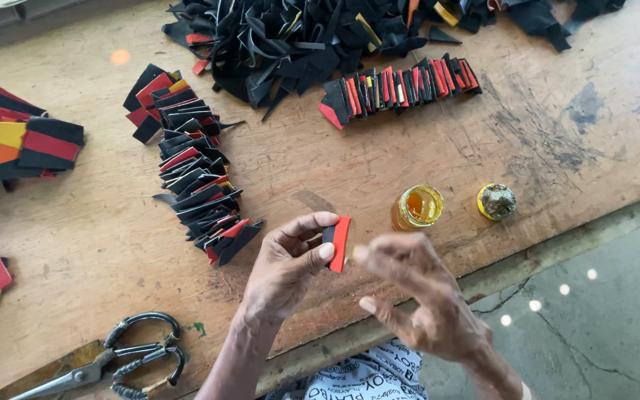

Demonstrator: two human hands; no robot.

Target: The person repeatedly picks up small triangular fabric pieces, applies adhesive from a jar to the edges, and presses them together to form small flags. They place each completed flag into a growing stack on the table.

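Your left hand (284, 265) pinches a small red-and-black piece (337, 242) above the bench edge; your right hand (418, 296), blurred, seems to hold nothing, its fingertip at the piece. This looks like the gluing step. Next, reach to the open glue jar (417, 207) beyond, then the folded row (196, 178).

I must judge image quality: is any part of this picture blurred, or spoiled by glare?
Head view: the right hand is motion-blurred; the left hand and its red-black piece are sharp; light is soft and even; small bright spots lie on the floor.
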